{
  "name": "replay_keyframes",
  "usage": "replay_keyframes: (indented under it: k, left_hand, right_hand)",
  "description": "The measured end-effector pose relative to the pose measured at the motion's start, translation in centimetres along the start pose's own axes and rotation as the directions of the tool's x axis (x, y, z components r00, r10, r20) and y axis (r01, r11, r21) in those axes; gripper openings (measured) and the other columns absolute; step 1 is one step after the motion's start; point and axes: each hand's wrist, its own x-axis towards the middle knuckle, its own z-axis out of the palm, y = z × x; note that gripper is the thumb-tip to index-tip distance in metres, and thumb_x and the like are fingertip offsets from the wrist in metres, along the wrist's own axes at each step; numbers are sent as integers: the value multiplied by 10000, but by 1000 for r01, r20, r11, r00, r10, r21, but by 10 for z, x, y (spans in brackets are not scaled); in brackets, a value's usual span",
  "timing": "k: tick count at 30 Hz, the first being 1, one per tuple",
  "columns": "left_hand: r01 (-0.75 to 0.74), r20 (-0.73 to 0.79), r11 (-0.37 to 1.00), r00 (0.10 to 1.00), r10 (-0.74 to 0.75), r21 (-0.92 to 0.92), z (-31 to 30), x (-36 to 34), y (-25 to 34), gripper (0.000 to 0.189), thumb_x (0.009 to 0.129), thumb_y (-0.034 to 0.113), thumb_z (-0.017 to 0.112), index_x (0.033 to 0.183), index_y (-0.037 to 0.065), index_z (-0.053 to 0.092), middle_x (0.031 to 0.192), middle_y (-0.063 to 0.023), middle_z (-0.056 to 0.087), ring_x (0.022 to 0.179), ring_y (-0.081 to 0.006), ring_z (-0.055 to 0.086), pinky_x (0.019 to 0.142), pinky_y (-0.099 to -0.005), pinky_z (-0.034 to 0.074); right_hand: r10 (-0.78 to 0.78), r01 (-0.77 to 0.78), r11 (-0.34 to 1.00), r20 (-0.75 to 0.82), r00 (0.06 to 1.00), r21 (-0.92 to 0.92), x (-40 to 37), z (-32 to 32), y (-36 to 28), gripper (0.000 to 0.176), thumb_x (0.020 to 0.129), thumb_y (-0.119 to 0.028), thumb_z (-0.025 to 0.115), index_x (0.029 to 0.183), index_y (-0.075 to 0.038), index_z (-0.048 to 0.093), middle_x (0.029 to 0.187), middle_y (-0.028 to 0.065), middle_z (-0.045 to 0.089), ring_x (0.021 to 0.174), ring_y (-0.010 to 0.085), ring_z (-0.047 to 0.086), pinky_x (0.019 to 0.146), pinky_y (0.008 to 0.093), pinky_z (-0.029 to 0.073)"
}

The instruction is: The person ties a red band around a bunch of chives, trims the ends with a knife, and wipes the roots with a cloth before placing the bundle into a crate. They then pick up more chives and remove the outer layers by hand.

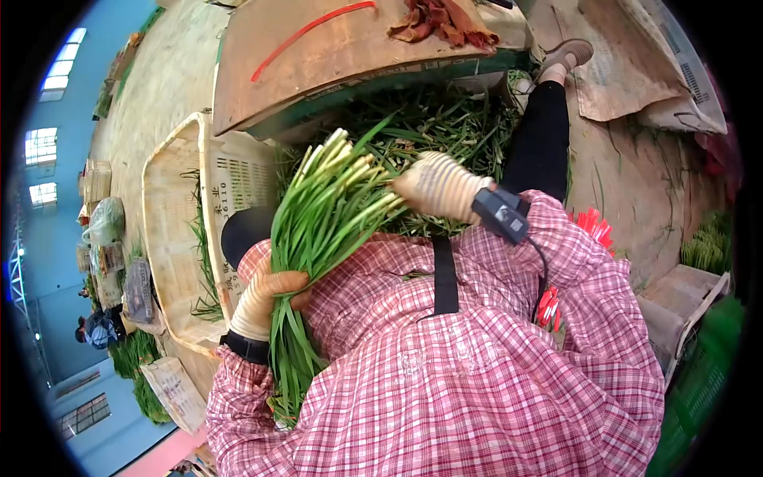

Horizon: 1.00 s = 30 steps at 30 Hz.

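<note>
Chive bunch (326,215) w/ L hand (266,298) fingers wrapped round mid-stalk; R hand (437,187) at white ends, fingers hidden, can't tell.

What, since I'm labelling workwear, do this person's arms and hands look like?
The left hand and right hand wear cream ribbed knit gloves. The left sleeve and right sleeve are pink-and-white plaid cloth. A black wristband circles the left wrist; a small black box-shaped device is strapped at the right wrist, a thin black cable trailing from it along the sleeve.
</note>
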Motion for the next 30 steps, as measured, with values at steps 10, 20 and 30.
replay_keyframes:
  k: [10, 20, 30]
  left_hand:
    - [46, 77, 989, 995, -57, 144, 6, -10, 12, 671, 783, -38, 737, 1404, 27, 492, 941, -43, 643, 650, -112, 571, 540, -236, 460]
    - [-295, 274, 624, 952, 133, 723, -4, -11, 26, 743, 753, -66, 744, 1438, -6, 463, 1262, -69, 637, 1148, -189, 590, 1016, -310, 456]
    - [70, 255, 879, 944, -212, 471, -2, -14, 30, 850, 761, -102, 783, 1509, -15, 389, 1370, -101, 596, 1234, -178, 568, 1063, -301, 454]
  right_hand:
    - [59, 74, 915, -311, 948, 398, 36, -30, 13, 562, 807, -81, 743, 1347, -84, 588, 1293, 237, 618, 1110, 405, 641, 930, 463, 541]
    - [-264, 237, 962, -670, 694, -133, 35, -91, 11, 383, 842, -353, 697, 1143, -116, 711, 1106, 142, 696, 961, 371, 662, 825, 494, 537]
    - [-596, 558, 802, -208, 776, -215, 8, -83, -33, 276, 850, -382, 693, 747, -130, 648, 696, 15, 643, 749, 220, 619, 734, 377, 468]
